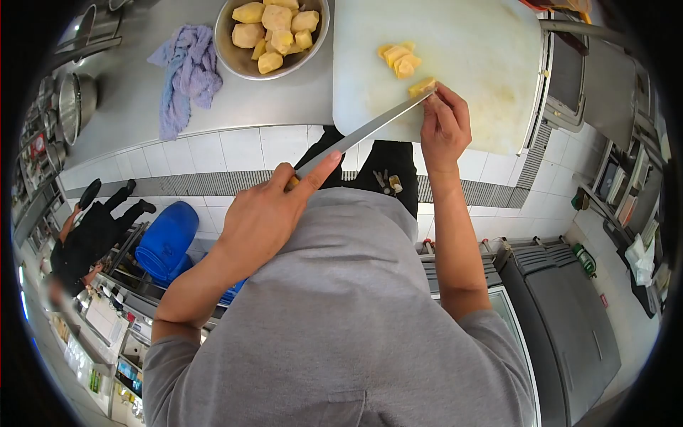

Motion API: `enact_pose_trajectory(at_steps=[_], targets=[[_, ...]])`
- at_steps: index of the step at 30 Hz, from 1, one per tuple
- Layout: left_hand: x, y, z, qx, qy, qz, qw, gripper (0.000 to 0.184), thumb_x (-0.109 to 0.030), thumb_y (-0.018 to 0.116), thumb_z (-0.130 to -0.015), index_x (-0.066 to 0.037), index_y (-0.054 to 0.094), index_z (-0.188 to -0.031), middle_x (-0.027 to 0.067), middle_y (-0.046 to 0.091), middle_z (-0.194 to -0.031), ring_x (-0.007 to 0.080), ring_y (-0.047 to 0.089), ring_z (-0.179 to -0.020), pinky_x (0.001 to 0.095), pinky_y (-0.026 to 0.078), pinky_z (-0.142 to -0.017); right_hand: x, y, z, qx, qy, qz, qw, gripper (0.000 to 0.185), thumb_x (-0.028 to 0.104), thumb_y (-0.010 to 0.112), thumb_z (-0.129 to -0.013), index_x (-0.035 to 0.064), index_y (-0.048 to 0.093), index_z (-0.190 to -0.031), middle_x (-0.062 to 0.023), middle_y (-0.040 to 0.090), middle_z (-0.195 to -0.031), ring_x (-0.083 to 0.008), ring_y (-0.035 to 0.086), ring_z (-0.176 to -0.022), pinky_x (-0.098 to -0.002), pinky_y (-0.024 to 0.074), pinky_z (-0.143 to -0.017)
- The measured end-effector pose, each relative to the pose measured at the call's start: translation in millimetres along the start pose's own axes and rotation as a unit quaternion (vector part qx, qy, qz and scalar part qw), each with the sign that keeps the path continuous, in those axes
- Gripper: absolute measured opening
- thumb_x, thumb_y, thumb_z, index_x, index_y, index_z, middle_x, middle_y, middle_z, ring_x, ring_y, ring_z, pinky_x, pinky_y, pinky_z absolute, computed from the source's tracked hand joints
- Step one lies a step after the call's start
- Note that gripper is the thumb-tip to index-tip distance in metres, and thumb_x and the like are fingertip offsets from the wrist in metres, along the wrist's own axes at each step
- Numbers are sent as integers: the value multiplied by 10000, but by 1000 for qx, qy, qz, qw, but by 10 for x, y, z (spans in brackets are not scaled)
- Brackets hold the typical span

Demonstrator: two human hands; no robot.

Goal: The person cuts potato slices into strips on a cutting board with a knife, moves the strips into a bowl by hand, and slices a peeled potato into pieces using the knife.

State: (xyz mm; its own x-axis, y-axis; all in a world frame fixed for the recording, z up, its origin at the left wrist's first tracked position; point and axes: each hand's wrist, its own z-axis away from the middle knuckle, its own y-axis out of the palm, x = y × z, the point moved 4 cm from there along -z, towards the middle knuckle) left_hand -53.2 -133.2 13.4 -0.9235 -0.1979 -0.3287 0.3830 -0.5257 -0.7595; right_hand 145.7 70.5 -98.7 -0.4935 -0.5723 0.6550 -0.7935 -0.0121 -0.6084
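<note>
My left hand (pixel 267 213) is closed round the handle of a long kitchen knife (pixel 373 127). The blade slants up to the right, and its tip end is against a peeled potato piece (pixel 421 87) on the white cutting board (pixel 462 43). With bent fingers, my right hand (pixel 445 124) grips that piece at its right side, close to the knife tip. Just behind it on the board lies a small group of cut potato pieces (pixel 402 60). A metal bowl (pixel 222 43) to the left holds several peeled potatoes (pixel 277 21).
A purple cloth (pixel 188 78) lies crumpled on the steel counter (pixel 128 92), left of the bowl. Blue barrels (pixel 167 238) stand behind on the left, with a person in black (pixel 89 235) beyond them. Grey cabinets (pixel 569 313) stand at the right rear.
</note>
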Motion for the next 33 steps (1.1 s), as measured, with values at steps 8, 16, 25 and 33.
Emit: enact_pose_trajectory(at_steps=[8,16,25,33], targets=[[-14,-19,4,-14,12,19,1000,912,-64,709,-1012,-351,365,-1806,91,616,-1002,261,686,-618,419,621,-576,-9,30,-15,-13,-10,-11,1000,101,-52,860,-958,-8,829,-1044,-147,787,-1193,-230,789,-938,-323,669,-767],[5,1,-38,-43,28,16,999,987,-57,738,-969,-360,336,-1818,107,607,-990,246,670,-580,399,615,-549,-12,38,-16,11,-6,-5,1000,118,-77,830,-991,17,823,-1061,-163,771,-1261,-229,816,-1015,-318,707,-847],[27,-10,-27,-26,27,30,999,976,-74,738,-977,-360,332,-1818,131,640,-984,298,675,-560,438,629,-547,-3,23,-31,3,-1,-2,1000,98,-69,837,-985,17,815,-1028,-168,792,-1217,-242,818,-1014,-325,711,-843],[60,-16,-105,14,-2,32,999,910,-59,710,-1012,-357,371,-1802,110,650,-987,338,693,-671,473,633,-653,4,31,-50,-13,-16,-16,1000,63,-59,842,-983,-30,820,-1036,-160,774,-1173,-226,800,-912,-323,683,-759]])
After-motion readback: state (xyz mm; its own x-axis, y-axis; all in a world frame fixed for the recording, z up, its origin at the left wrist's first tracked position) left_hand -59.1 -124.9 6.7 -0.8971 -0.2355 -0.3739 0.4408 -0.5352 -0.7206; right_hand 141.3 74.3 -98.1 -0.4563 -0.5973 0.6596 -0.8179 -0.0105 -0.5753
